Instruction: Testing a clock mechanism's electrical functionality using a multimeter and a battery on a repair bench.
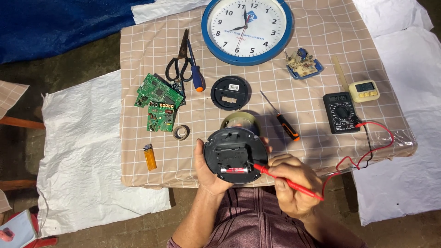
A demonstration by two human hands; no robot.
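A: What are your hands on right now?

B: Your left hand (207, 171) cups a round black clock back (235, 155) from its left edge, fingers wrapped behind it and thumb on the rim. You hold it just above the near edge of the table (317, 32), which has a checked cloth over it.

A: And the right?

B: Your right hand (294, 183) is closed in a pen grip around a red probe (285, 181). Its tip touches the right end of a red battery (234, 170) seated in the slot at the bottom of the clock back.

A: Where does the probe's wire go?

B: A red lead (367, 151) loops off past the table edge and back up to a black multimeter (341, 112) lying to your right. A small yellow timer (364, 90) sits just beside it.

A: What else lies near the clock back?

B: Right behind it is a roll of clear tape (241, 120), partly hidden. An orange-handled screwdriver (282, 118) lies to the right of that, and another black round cover (230, 92) lies farther back. To the left you have a small tape ring (181, 132), green circuit boards (158, 102) and an orange lighter (149, 156). Scissors (180, 62) and a blue-handled screwdriver (195, 69) lie beyond the boards. A blue-rimmed wall clock (246, 28) rests face up at the far edge, with a small circuit module (303, 63) to its right.
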